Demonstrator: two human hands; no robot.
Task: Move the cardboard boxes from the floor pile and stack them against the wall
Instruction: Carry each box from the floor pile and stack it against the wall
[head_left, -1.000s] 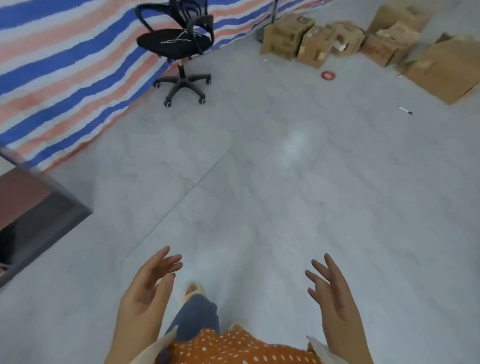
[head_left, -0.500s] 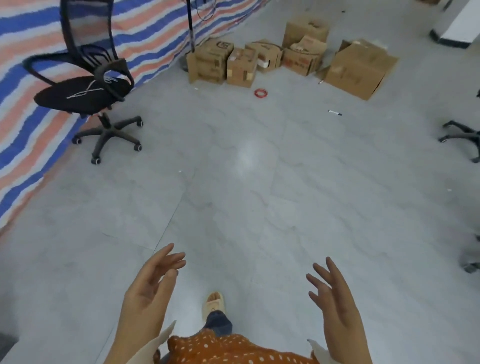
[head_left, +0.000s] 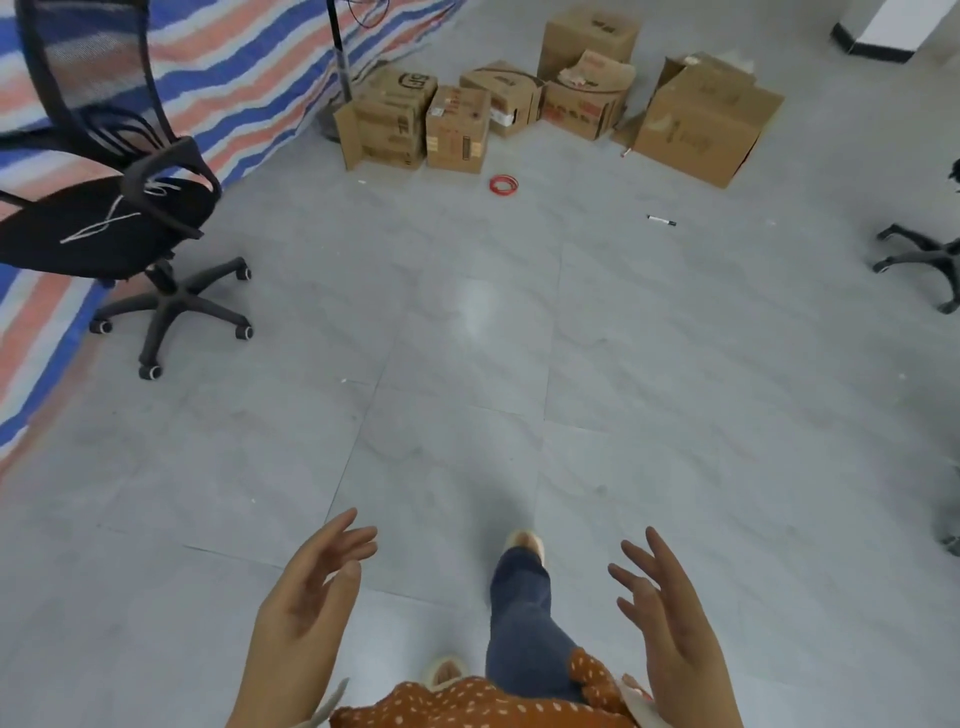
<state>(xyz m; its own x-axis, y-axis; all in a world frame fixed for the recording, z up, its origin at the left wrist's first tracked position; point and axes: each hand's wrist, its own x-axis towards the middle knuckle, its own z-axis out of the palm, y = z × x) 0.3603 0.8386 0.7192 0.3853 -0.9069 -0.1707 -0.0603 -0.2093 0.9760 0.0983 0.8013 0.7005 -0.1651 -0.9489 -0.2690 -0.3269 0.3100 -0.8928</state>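
Cardboard boxes (head_left: 550, 111): grouped on the floor at the far end, beside the striped tarpaulin (head_left: 218, 67). Left to right: two upright cartons touching, a low carton behind, a carton with crumpled flaps in front of a taller one, and a large carton (head_left: 701, 122) set slightly apart. Handling estimate: stiff but dentable walls, dry non-slip faces, weight unknown; loose flaps are unsuitable holds. Take each carton by opposite side walls near the bottom edges. Left hand (head_left: 304, 603) and right hand (head_left: 670, 618): fingers spread wide, holding nothing, palms facing inward, well apart from all cartons, with bare floor between
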